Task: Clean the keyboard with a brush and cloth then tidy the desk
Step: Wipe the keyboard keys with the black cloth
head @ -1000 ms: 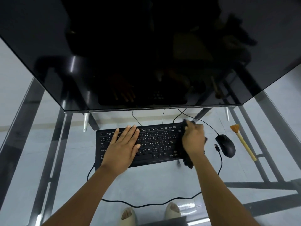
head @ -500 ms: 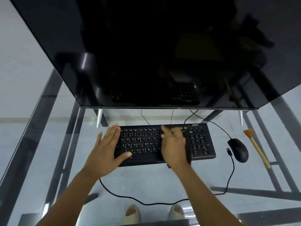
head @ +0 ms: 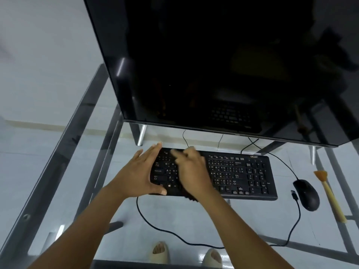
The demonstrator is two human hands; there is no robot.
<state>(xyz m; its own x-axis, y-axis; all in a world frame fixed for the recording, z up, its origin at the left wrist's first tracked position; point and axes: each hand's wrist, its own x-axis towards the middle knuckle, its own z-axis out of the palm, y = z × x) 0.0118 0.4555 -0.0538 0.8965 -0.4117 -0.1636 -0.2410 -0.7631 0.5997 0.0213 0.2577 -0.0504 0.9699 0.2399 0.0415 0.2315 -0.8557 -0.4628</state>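
Overhanging the glass worktop [head: 58,191], a dark monitor [head: 213,65] was seen just behind the black keyboard [head: 242,175], which lay flat near the front edge with bare glass left of it. The left hand [head: 139,171] was spread flat at the keyboard's left end. The blurred right hand [head: 192,171] was pressed on a dark cloth [head: 191,198]; its grip could not be told. A mouse [head: 307,195] and brush [head: 330,197] lay right.

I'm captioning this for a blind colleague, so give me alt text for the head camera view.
A person's right hand wipes a dark cloth over the left part of a black wired keyboard on a glass desk, while the left hand steadies its left end. A black mouse and a wooden-handled brush lie to the right, below a dark monitor.
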